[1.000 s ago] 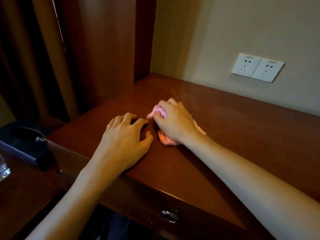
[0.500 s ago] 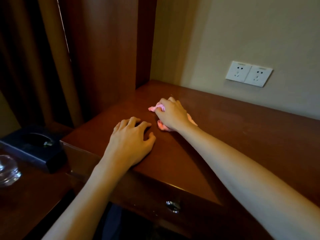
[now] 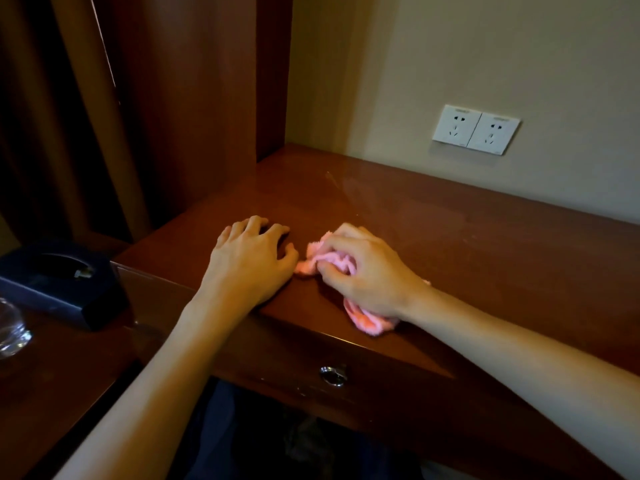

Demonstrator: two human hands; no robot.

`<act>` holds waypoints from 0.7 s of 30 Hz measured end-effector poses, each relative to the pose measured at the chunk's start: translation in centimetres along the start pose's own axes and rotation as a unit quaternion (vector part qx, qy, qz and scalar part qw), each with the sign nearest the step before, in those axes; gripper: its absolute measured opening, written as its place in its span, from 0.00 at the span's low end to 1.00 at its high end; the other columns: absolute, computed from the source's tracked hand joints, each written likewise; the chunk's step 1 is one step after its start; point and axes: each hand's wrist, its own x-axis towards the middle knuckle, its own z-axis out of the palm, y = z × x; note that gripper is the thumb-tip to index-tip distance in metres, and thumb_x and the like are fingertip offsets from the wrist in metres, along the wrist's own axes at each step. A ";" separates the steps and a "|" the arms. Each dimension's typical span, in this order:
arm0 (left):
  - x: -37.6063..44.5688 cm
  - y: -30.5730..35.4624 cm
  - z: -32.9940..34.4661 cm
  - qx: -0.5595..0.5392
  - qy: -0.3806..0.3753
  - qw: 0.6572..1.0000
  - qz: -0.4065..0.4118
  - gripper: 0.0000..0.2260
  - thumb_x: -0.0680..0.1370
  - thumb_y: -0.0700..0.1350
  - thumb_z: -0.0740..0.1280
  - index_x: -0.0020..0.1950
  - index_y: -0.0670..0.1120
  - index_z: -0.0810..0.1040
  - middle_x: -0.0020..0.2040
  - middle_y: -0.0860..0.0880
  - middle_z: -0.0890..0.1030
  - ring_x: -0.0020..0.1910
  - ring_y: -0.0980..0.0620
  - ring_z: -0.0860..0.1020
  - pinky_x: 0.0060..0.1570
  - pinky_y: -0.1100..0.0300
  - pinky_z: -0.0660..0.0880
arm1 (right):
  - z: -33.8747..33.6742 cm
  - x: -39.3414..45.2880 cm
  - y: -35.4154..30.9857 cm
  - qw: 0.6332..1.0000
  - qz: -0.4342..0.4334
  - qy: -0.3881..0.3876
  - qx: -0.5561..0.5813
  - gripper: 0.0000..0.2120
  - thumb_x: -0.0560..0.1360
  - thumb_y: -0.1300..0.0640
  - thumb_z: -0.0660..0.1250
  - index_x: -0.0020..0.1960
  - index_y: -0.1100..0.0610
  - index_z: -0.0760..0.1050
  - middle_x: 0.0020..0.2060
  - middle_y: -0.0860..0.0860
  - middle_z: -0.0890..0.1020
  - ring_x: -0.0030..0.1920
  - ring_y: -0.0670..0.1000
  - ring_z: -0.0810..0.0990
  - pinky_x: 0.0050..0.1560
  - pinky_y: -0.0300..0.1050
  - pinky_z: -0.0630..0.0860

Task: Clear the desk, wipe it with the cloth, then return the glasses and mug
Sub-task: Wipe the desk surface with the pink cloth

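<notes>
Near the desk [image 3: 485, 244] edge, right hand [image 3: 367, 271] clamps the bunched cloth [image 3: 367, 322], soft and light, best gripped mid-wad; left hand [image 3: 249, 265] lies spread, empty.

Right hand [image 3: 367, 271] gripping cloth [image 3: 334, 263]
</notes>
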 end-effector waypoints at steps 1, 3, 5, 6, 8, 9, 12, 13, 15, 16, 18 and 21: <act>0.0 0.0 0.0 -0.002 0.000 1.000 -0.002 0.23 0.82 0.61 0.55 0.77 0.58 0.67 0.77 0.49 0.67 0.76 0.44 0.63 0.74 0.46 0.59 | 0.3 1.5 0.7 1.000 0.006 0.008 -0.008 0.08 0.80 0.44 0.64 0.55 0.43 0.80 0.51 0.40 0.75 0.54 0.44 0.74 0.50 0.48 0.74; -0.1 0.1 0.0 -0.006 -0.003 1.000 -0.006 0.23 0.82 0.62 0.54 0.77 0.59 0.66 0.77 0.50 0.66 0.77 0.45 0.62 0.75 0.46 0.58 | 1.0 4.9 2.4 0.999 0.025 0.026 -0.034 0.07 0.79 0.43 0.64 0.50 0.44 0.78 0.48 0.41 0.75 0.51 0.46 0.75 0.46 0.50 0.72; -0.1 0.2 0.0 -0.006 -0.007 1.000 -0.008 0.23 0.82 0.61 0.54 0.77 0.59 0.66 0.77 0.51 0.65 0.77 0.45 0.61 0.75 0.46 0.58 | 1.5 8.6 4.1 0.996 0.052 0.040 -0.057 0.08 0.79 0.40 0.64 0.47 0.43 0.76 0.45 0.42 0.74 0.50 0.49 0.75 0.43 0.47 0.67; 0.0 0.2 -0.1 -0.003 -0.008 1.000 -0.010 0.23 0.82 0.62 0.54 0.77 0.60 0.66 0.77 0.51 0.65 0.77 0.45 0.61 0.75 0.46 0.58 | 1.8 10.4 4.9 0.995 0.066 0.042 -0.059 0.09 0.79 0.39 0.64 0.47 0.43 0.76 0.45 0.43 0.74 0.50 0.49 0.75 0.42 0.46 0.66; 0.3 0.2 -0.3 0.007 -0.011 1.000 -0.015 0.23 0.82 0.62 0.54 0.77 0.60 0.66 0.77 0.52 0.65 0.76 0.45 0.63 0.74 0.46 0.60 | 2.2 13.6 6.3 0.994 0.090 0.043 -0.049 0.15 0.80 0.35 0.61 0.47 0.44 0.77 0.45 0.44 0.74 0.50 0.48 0.76 0.40 0.44 0.65; 0.4 0.3 -0.3 0.014 -0.014 1.000 -0.016 0.24 0.81 0.63 0.54 0.76 0.61 0.66 0.76 0.52 0.66 0.75 0.45 0.63 0.73 0.46 0.61 | 2.4 14.9 6.9 0.992 0.103 0.047 -0.046 0.17 0.80 0.34 0.60 0.47 0.45 0.77 0.46 0.44 0.74 0.50 0.49 0.76 0.40 0.45 0.65; 0.4 0.4 -0.6 0.020 -0.025 0.999 -0.019 0.24 0.81 0.64 0.53 0.76 0.62 0.65 0.76 0.53 0.65 0.75 0.46 0.63 0.73 0.46 0.61 | 2.6 17.5 8.4 0.987 0.130 0.075 -0.055 0.16 0.82 0.36 0.60 0.46 0.46 0.78 0.49 0.48 0.76 0.53 0.52 0.77 0.44 0.46 0.67; 0.4 0.5 -0.8 0.019 -0.029 0.999 -0.021 0.24 0.81 0.64 0.53 0.77 0.62 0.65 0.76 0.53 0.64 0.75 0.46 0.63 0.73 0.46 0.61 | 2.8 17.8 8.5 0.986 0.135 0.083 -0.056 0.15 0.82 0.39 0.61 0.48 0.47 0.79 0.51 0.48 0.77 0.54 0.53 0.77 0.46 0.46 0.69; 0.2 0.5 -1.0 0.015 -0.035 0.999 -0.022 0.24 0.81 0.64 0.53 0.77 0.62 0.64 0.76 0.53 0.64 0.75 0.46 0.63 0.73 0.46 0.61 | 3.0 17.8 8.5 0.986 0.135 0.079 -0.058 0.12 0.82 0.43 0.63 0.53 0.49 0.81 0.54 0.49 0.78 0.56 0.54 0.77 0.46 0.46 0.70; 0.1 0.6 -1.0 0.012 -0.035 0.999 -0.020 0.24 0.81 0.64 0.53 0.77 0.62 0.64 0.76 0.53 0.64 0.75 0.46 0.62 0.73 0.46 0.61 | 2.9 17.4 8.3 0.986 0.133 0.074 -0.060 0.11 0.82 0.45 0.63 0.55 0.49 0.81 0.54 0.49 0.78 0.56 0.54 0.77 0.44 0.45 0.70; 0.0 0.7 -1.0 0.015 -0.031 0.999 -0.016 0.24 0.82 0.64 0.53 0.77 0.61 0.64 0.76 0.52 0.64 0.75 0.45 0.63 0.73 0.46 0.61 | 2.7 16.1 7.4 0.987 0.134 0.067 -0.057 0.09 0.82 0.46 0.63 0.55 0.48 0.80 0.54 0.49 0.76 0.56 0.54 0.77 0.41 0.43 0.68; 0.0 0.6 -0.9 0.020 -0.035 0.999 -0.011 0.23 0.82 0.63 0.53 0.77 0.60 0.65 0.76 0.51 0.65 0.75 0.45 0.63 0.73 0.46 0.61 | 2.3 12.6 5.2 0.990 0.115 0.054 -0.056 0.06 0.81 0.45 0.63 0.51 0.45 0.78 0.52 0.47 0.75 0.57 0.53 0.75 0.44 0.46 0.69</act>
